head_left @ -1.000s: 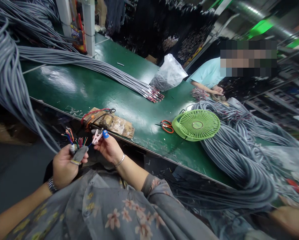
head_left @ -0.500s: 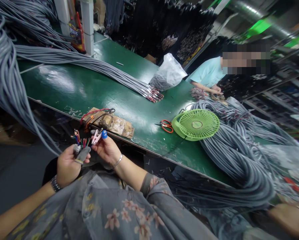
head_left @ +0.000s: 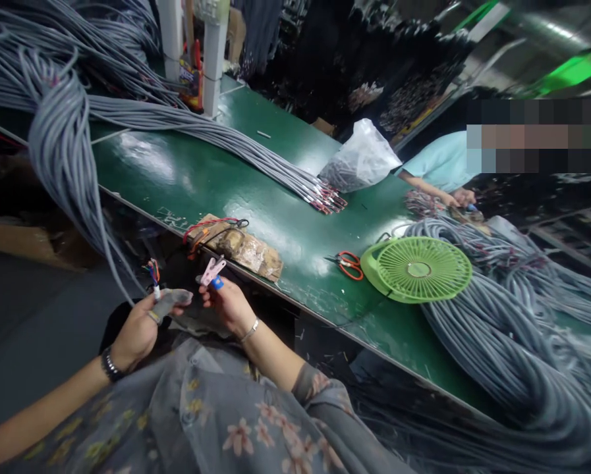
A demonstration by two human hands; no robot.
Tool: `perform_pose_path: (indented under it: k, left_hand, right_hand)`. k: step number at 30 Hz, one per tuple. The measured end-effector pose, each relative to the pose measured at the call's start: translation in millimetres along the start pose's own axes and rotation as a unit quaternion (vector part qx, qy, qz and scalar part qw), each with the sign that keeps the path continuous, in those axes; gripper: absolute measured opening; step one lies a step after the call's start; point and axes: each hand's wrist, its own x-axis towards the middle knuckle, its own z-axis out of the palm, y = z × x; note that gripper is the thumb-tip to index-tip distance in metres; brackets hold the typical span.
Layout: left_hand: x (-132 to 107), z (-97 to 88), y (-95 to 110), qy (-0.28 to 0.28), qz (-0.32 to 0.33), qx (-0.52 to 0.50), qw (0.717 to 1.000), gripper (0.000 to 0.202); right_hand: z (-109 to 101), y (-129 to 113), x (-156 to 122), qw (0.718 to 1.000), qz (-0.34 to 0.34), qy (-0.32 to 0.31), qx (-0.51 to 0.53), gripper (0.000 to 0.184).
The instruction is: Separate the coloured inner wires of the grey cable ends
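Observation:
My left hand (head_left: 140,332) is closed around the end of a grey cable, low at the left before the bench. Coloured wires (head_left: 153,271) in blue, red and orange stick up from it above a short white section (head_left: 156,291). A grey cover (head_left: 170,303) sits on the thumb of this hand. Just to the right, my right hand (head_left: 232,308) pinches a small pink clip-like tool (head_left: 213,270), its tip pointing up and away from me. Blue tape (head_left: 217,283) wraps a digit there. A small gap separates the tool from the wires.
A solder-stained wooden block (head_left: 253,250) lies at the edge of the green bench (head_left: 285,243). Orange-handled scissors (head_left: 349,264) and a green fan (head_left: 418,268) stand farther right. Grey cable bundles (head_left: 206,135) cross the bench near a plastic bag (head_left: 364,158). A co-worker (head_left: 438,164) handles wires opposite.
My right hand and the pink tool have drawn slightly away from the wires. The wires, fanned out before, now stand in a tighter bunch. The whole view has shifted, moving the bench rightward.

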Motion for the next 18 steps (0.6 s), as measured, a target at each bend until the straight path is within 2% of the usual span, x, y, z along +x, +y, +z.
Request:
perform_pose_path:
  k: [3,7,11,14,18]
  left_hand:
    - [-3,-7.1,-3,-0.044,-0.013,0.093,0.995,0.028]
    - [-6,-11.1,-1,-0.131,0.001,0.212,0.968,0.029]
    - [-7,-8.5,3,-0.151,0.005,0.275,0.95,0.016]
    - [-6,-5.7,4,-0.159,0.004,0.279,0.947,0.01]
    - [-3,-3.8,13,-0.188,-0.046,0.188,0.963,0.021]
  right_hand:
    - [3,1,-7,0.996,-0.035,-0.023,-0.081,0.05]
    - [10,1,-16,0.985,-0.068,-0.075,-0.143,0.052]
    - [16,2,-20,0.974,-0.084,-0.03,-0.208,0.05]
    - [18,2,-20,0.97,-0.091,-0.013,-0.225,0.047]
    - [16,0,-17,0.974,-0.104,-0.047,-0.196,0.048]
